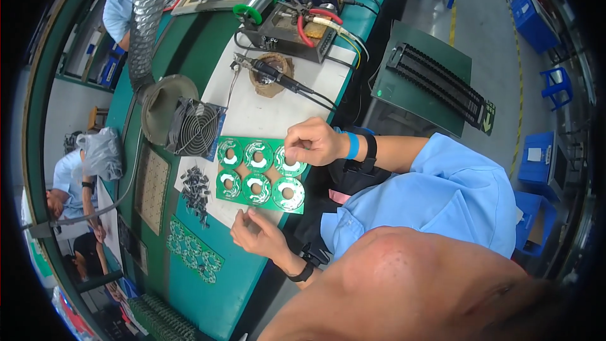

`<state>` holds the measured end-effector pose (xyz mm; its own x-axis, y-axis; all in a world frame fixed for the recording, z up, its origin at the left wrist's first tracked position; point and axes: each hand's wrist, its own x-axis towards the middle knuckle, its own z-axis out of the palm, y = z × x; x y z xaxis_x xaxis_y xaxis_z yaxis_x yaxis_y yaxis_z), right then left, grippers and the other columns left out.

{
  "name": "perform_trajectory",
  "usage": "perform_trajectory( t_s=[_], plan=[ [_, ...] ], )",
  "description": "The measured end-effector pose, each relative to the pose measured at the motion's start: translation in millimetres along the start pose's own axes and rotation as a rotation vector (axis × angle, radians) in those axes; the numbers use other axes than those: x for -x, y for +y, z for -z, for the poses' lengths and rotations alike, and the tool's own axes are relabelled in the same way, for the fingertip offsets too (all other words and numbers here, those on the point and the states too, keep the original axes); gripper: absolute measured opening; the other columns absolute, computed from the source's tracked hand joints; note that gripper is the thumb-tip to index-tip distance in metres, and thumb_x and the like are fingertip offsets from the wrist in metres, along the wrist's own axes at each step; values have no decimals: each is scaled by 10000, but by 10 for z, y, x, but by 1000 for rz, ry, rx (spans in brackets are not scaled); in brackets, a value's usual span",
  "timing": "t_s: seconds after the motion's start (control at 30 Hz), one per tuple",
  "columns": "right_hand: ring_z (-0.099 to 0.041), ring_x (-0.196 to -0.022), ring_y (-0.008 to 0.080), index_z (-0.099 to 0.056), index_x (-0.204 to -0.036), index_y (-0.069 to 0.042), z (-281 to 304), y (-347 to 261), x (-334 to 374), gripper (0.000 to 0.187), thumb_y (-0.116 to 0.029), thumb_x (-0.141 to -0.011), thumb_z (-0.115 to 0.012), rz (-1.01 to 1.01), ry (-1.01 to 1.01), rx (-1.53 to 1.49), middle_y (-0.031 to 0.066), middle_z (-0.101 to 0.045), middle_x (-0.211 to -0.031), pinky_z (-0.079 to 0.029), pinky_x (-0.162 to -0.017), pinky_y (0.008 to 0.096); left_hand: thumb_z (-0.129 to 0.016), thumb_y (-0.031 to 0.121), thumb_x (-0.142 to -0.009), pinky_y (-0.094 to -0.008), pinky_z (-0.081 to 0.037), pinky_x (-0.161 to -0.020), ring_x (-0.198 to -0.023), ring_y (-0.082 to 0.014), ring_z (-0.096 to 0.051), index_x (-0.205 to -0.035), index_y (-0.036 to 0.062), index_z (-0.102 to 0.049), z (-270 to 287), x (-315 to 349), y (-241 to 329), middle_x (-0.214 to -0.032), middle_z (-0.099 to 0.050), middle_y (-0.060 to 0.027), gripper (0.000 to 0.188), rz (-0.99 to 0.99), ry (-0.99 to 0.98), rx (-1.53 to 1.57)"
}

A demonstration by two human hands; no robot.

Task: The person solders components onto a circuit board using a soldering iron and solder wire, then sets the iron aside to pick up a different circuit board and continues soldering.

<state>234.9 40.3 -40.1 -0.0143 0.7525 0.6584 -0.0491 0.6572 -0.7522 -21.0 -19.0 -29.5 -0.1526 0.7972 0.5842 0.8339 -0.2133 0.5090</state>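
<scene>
A green panel (260,177) of several ring-shaped circuit boards lies on white paper (265,110) on the green bench. My right hand (312,142), with a blue wristband, is over the panel's upper right ring board, its fingertips pinched together and pointing down at it. My left hand (257,232), with a black watch on the wrist, rests at the panel's lower edge with thumb and fingers curled close together. Whether either hand holds a small part is hidden by the fingers. A heap of small black components (196,192) lies just left of the panel.
A small fan (196,127) and a round extraction hood (165,104) with its ribbed duct stand left of the paper. Beyond them are a soldering iron (278,76) on its holder, a solder spool (255,3) and a power unit (297,25). More green panels (192,251) lie nearer. Other people sit at the left.
</scene>
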Motion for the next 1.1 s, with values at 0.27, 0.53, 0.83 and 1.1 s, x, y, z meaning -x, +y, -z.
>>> perform_trajectory(
  t_s=[0.27,0.53,0.83,1.1],
  plan=[
    [-547,-543,141,-654,-871,-3,6,-32,-11,151,-115,-969,-680,-11,9,74,63,-645,-724,-393,-485,278,-719,136,-950,-402,-488,-762,-859,-286,-630,-1123,-7,-695,15,-34,-41,-897,-673,-118,226,-91,10,-47],
    [-524,-540,153,-637,-879,9,16,-2,-9,154,-113,-965,-678,4,-10,70,85,-627,-724,-381,-485,284,-729,106,-928,-392,-467,-779,-849,-276,-624,-1103,-13,-698,-7,-19,-58,-895,-686,-106,213,-78,8,-31],
    [-506,-521,70,-677,-864,-19,18,74,4,119,-103,-918,-742,36,28,85,36,-674,-723,-364,-460,251,-732,87,-912,-402,-434,-813,-851,-282,-622,-1078,-6,-694,-12,-35,-28,-898,-694,-95,194,-41,-12,-31],
    [-516,-546,143,-635,-900,18,56,31,1,144,-105,-952,-690,35,-42,122,97,-622,-717,-369,-478,279,-734,85,-910,-401,-433,-813,-848,-278,-619,-1083,-1,-693,-7,-38,-27,-912,-694,-93,198,-44,-29,-43]
  ],
)
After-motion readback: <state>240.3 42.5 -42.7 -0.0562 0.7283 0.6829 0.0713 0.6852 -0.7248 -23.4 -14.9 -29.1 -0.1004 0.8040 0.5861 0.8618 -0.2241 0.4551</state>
